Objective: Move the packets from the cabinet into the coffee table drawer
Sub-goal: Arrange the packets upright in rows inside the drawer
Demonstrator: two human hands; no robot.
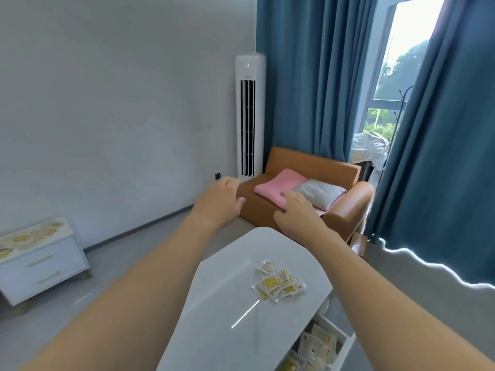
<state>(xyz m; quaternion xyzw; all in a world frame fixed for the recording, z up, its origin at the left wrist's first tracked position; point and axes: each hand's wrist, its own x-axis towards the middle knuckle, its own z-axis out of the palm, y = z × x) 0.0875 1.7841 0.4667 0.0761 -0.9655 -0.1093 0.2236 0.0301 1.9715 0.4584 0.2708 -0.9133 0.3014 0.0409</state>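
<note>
Several clear packets with yellow contents (278, 283) lie in a pile on the white coffee table (227, 295). The table's drawer (321, 346) stands pulled out at the lower right, with more packets inside. More packets (29, 235) cover the top of the low white cabinet (42, 266) at the left. Both my arms stretch forward above the table. My left hand (219, 202) and my right hand (297, 212) hang in the air beyond the table's far end, fingers loosely bent, holding nothing.
A brown sofa (302, 194) with a pink blanket (278, 187) and a grey pillow (318, 192) stands past the table. A white tower air conditioner (249, 116) is in the corner. Blue curtains (439, 156) frame a window at the right. Grey floor lies between cabinet and table.
</note>
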